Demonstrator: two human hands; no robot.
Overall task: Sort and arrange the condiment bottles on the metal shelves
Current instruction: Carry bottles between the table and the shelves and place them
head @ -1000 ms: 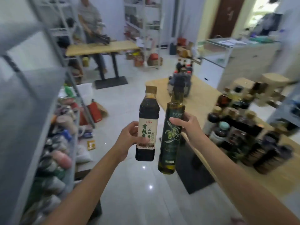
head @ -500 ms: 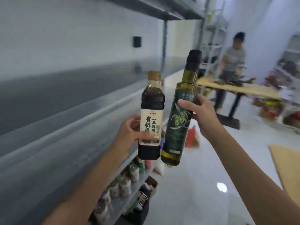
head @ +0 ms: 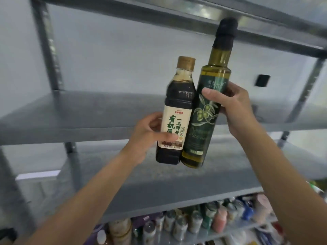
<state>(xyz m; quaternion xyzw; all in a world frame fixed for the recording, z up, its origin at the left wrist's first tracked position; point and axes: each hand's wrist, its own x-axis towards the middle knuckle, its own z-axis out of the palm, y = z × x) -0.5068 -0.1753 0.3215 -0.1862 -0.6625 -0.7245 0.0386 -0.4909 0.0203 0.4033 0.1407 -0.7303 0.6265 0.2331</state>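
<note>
dark soy sauce bottle (head: 174,119) touching taller green olive oil bottle (head: 207,110), both upright.

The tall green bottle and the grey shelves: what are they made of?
The tall green olive-oil bottle looks like tinted glass: glossy, with golden oil showing through at its base. The grey shelves look like matte painted or galvanised steel, with dull, soft reflections.

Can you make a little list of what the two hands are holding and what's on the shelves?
left hand: holds dark sauce bottle, tan cap, upright
right hand: holds olive oil bottle, black top, tilted slightly
bottles: side by side, touching
middle shelf: bare where visible
lowest shelf: crowded with small bottles and jars
</note>
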